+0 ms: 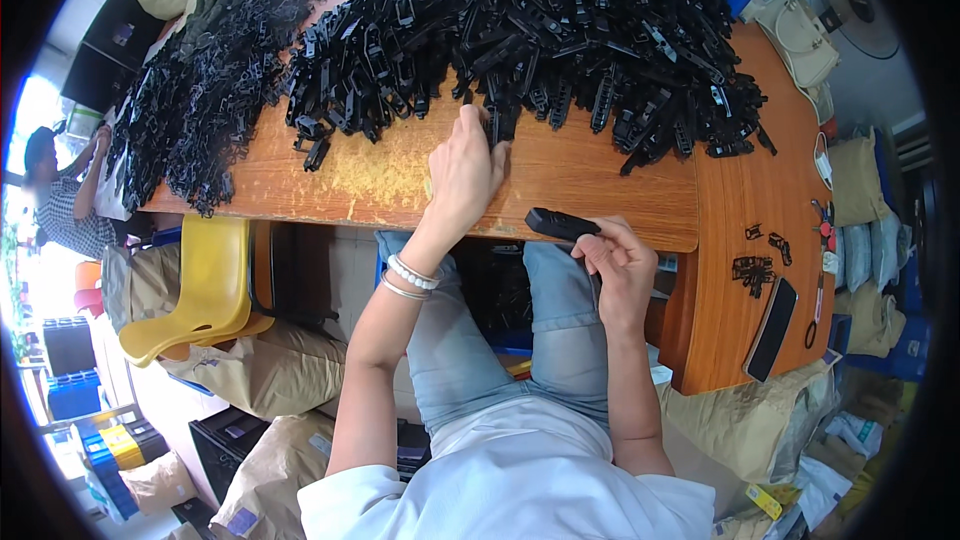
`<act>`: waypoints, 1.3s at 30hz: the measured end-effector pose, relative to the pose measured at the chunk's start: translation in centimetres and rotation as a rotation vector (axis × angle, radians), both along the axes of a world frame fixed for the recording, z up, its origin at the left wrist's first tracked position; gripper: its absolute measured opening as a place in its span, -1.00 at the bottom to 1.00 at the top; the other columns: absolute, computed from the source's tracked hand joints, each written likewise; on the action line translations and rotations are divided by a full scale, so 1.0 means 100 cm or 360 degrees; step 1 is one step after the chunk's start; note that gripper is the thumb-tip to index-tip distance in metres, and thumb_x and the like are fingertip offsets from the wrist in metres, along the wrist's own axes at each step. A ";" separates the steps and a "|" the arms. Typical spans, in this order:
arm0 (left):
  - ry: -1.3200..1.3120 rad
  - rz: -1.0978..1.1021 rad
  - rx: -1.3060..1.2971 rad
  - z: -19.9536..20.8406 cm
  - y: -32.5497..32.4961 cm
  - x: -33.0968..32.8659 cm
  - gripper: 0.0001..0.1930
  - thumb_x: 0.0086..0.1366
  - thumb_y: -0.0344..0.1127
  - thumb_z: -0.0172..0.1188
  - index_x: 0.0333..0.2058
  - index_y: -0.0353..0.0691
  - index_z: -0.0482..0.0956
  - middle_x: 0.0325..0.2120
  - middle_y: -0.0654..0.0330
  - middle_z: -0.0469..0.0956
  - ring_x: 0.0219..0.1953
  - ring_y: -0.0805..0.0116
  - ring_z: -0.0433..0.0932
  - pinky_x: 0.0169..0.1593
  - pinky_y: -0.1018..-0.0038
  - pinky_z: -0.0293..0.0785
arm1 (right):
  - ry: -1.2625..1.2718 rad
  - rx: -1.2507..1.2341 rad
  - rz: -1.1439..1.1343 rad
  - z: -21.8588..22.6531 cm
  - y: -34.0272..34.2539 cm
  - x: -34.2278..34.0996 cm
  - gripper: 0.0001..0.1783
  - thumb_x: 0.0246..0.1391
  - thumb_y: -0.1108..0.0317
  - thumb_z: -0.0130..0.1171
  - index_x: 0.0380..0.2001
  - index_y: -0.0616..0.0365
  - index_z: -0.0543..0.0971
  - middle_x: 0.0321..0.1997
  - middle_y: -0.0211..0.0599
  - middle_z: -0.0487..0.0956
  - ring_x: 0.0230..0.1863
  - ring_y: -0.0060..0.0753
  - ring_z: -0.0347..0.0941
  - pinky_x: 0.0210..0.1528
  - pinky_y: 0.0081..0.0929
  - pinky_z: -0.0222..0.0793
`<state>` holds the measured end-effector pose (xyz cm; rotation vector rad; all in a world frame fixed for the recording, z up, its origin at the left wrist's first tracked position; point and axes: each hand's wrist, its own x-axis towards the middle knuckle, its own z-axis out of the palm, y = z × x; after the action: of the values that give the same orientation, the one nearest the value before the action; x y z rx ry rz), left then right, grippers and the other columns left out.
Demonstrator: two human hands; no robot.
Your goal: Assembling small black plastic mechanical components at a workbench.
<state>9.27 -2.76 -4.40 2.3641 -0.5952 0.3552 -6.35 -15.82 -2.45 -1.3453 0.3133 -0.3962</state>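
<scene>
My left hand (463,172), with a white bead bracelet and a bangle at the wrist, reaches to the near edge of a big heap of black plastic parts (500,35). Its thumb and fingers close round one upright black part (494,126) there; the fingertips are partly hidden. In front of the table edge, above my right thigh, my right hand (620,265) grips a long black plastic piece (558,224) with a rounded end, pointing left. A second heap of smaller black parts (205,100) spreads to the left on the wooden table (370,175).
A side table (740,340) at right bears a dark phone (771,331), several loose black parts (753,271), scissors (814,312) and red-handled pliers (825,225). A yellow chair (215,275) and brown sacks (290,365) stand at left. Another person (70,195) works far left.
</scene>
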 end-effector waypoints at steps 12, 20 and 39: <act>0.1202 -0.0883 -0.0488 0.050 0.028 -0.054 -0.54 0.02 -0.64 0.06 -0.02 -0.35 0.39 -0.27 0.23 0.55 -0.62 0.70 0.30 -0.56 0.70 0.24 | 0.0131 0.0060 0.0188 0.019 -0.010 0.000 -0.78 -0.04 0.50 0.16 -0.29 0.43 0.51 -0.39 -0.10 0.55 -0.55 -0.62 0.39 -0.50 -0.72 0.25; 0.0946 -0.1092 -0.0755 0.044 0.029 -0.071 -0.49 0.03 -0.55 0.12 0.03 -0.39 0.31 -0.37 -0.11 0.53 -0.49 0.36 0.49 -0.36 0.47 0.44 | 0.0098 -0.0563 0.0189 0.019 -0.004 -0.004 -0.75 -0.08 0.56 0.17 -0.26 0.38 0.52 -0.34 -0.24 0.52 -0.42 -0.57 0.45 -0.37 -0.72 0.33; 0.0947 -0.1059 -0.0562 0.038 0.047 -0.078 -0.66 0.04 -0.37 0.25 -0.21 -0.42 0.49 -0.41 0.06 0.57 -0.44 0.33 0.55 -0.33 0.51 0.42 | -0.0066 -0.0322 0.0384 0.019 0.001 0.000 -0.73 -0.19 0.56 0.22 -0.30 0.27 0.54 -0.41 -0.23 0.51 -0.38 -0.46 0.43 -0.35 -0.69 0.30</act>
<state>1.49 1.94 -0.64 1.6805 -0.8815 -0.4863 -6.34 -15.70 -0.55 -1.5506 0.0753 -0.2575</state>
